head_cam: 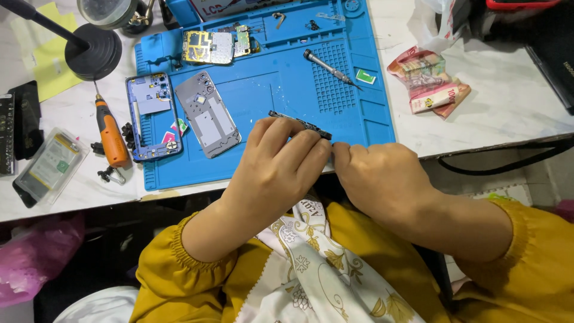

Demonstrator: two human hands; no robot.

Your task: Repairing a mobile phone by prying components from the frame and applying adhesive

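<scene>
Two bare hands meet at the near edge of the blue repair mat (263, 90), over the lap. Left hand (272, 170) grip clenched, fingers curled onto a thin dark phone part (301, 124) seen edge-on, its far end sticking out over the mat. Right hand (382, 179) grip also clenched, fingertips touching the near end of the same part; what else it pinches, cannot tell.

On the mat: grey phone back cover (208, 113), blue phone frame (151, 116) at the mat's left edge, circuit boards (216, 45) near the far edge, precision screwdriver (330, 69) on the dotted area, small green card (365, 76) beside it. White marble surface (508, 101) carries an orange electric screwdriver (109, 133), a bagged battery (51, 164), a black round stand base (93, 51), and folded banknotes (427, 82) well right of the mat. Yellow sleeves, patterned scarf below.
</scene>
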